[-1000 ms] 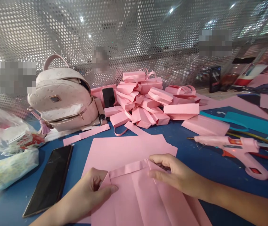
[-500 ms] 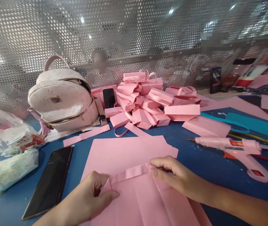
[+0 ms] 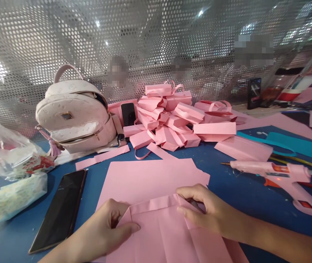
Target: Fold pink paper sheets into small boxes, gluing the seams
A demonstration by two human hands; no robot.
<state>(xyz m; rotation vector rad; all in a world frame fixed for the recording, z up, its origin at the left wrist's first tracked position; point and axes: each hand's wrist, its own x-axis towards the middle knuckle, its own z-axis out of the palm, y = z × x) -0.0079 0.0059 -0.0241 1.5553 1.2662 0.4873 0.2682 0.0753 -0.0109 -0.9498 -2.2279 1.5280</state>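
Note:
Low in the head view, a creased sheet of pink paper (image 3: 156, 230) has a narrow folded band along its far edge. My left hand (image 3: 117, 223) grips the left corner of that fold, thumb on top and the other fingers tucked behind. At the right corner, my right hand (image 3: 199, 208) pinches the paper between thumb and fingers. A flat pink sheet (image 3: 150, 175) lies on the blue table just beyond the fold. Pink paper strips (image 3: 103, 157) rest farther back.
Folded pink paper pieces (image 3: 166, 120) are heaped behind. A pink glue gun (image 3: 279, 175) lies right; a black phone (image 3: 59, 212) lies left. Beyond the phone stand a cream backpack (image 3: 73, 113), a plastic bag (image 3: 7, 146) and a tissue pack (image 3: 13, 197). A perforated metal screen (image 3: 145, 36) closes the back.
The thumb and fingers of my right hand have spread a little farther apart at the paper's corner. My left hand keeps its grip. The whole view has shifted slightly.

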